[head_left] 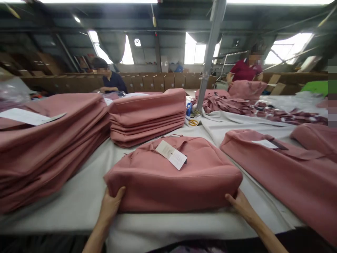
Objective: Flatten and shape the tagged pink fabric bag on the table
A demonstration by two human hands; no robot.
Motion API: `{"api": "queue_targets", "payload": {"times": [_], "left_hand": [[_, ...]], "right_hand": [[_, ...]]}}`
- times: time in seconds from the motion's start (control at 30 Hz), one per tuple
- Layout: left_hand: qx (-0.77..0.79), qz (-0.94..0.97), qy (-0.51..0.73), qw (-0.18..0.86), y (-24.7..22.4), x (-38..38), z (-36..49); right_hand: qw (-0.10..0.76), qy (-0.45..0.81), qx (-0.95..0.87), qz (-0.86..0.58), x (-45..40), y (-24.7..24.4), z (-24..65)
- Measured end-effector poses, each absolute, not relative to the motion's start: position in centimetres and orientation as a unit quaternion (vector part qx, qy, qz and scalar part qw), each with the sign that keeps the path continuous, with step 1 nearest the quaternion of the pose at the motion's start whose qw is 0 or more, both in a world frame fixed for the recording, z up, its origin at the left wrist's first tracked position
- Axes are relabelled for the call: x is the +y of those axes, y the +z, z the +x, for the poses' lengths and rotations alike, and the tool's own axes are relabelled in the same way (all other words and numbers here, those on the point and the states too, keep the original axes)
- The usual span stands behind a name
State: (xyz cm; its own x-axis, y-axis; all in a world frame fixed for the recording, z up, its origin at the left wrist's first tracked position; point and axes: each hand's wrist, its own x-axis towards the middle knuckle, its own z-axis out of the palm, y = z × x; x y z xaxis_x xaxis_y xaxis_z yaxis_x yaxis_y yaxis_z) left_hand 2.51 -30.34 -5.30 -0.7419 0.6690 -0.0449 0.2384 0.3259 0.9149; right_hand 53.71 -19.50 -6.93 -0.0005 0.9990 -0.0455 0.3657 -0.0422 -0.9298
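A folded pink garment [173, 175] with a white paper tag [171, 154] on top lies on the white table [76, 203] right in front of me. My left hand [112, 205] grips its near left corner, thumb on the front fold. My right hand [240, 205] holds its near right corner, fingers tucked under the edge. The garment rests flat between both hands.
A tall stack of pink garments [44, 147] fills the left, a smaller stack [149, 116] stands behind. More pink garments [284, 168] spread out on the right. Yellow-handled scissors [193, 122] lie by a metal pole [209, 52]. Two people work at the far side.
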Motion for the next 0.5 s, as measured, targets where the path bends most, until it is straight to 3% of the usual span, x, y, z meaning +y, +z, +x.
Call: {"api": "queue_targets", "payload": {"times": [0.23,0.5], "left_hand": [[0.718,0.343,0.558,0.235,-3.8,-26.8,1.6],[0.717,0.316,0.566,0.256,-7.7,-27.8,1.9]], "right_hand": [[0.228,0.303,-0.614,-0.692,-17.0,-4.1,53.4],[0.233,0.287,-0.600,-0.710,-17.8,-6.5,53.8]]}}
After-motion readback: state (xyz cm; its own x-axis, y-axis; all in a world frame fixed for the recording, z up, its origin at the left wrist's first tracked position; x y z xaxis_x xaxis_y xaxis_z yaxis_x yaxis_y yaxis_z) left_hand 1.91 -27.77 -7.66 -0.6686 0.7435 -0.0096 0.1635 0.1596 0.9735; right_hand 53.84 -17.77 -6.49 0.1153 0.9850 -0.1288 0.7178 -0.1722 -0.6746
